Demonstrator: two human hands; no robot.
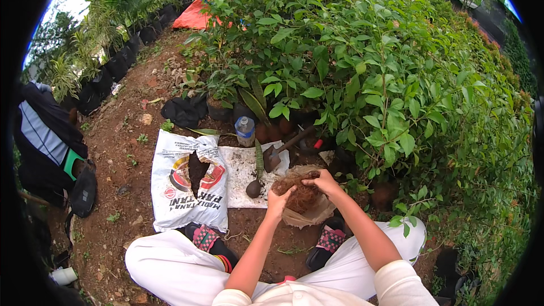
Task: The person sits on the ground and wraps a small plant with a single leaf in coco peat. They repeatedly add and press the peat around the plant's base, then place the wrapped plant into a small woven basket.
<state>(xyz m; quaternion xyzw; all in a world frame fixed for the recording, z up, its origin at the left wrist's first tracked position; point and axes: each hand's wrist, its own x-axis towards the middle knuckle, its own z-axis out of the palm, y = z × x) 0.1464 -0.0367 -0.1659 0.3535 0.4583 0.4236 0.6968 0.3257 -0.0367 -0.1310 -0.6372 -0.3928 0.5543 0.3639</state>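
Observation:
Brown coconut-like fibre (pixel 299 193) is gripped between my left hand (pixel 280 199) and my right hand (pixel 324 182). Both hands are over an open, translucent plastic bag (pixel 312 216). Left of it, a white sheet (pixel 238 165) lies on the soil and bears a snake plant leaf (pixel 259 159) with a dark round ball (pixel 253 189) at its base. A small shovel (pixel 272 158) rests with its blade on the sheet. Beside the sheet lies a printed white sack (pixel 170 204) of dark soil, torn open on top.
A plastic bottle (pixel 245 131) stands at the sheet's far edge, near a crumpled black bag (pixel 183 111). Dense leafy shrubs (pixel 382 93) rise ahead and to the right. At the far left are a draped dark jacket (pixel 51 127) and a black pouch (pixel 83 191).

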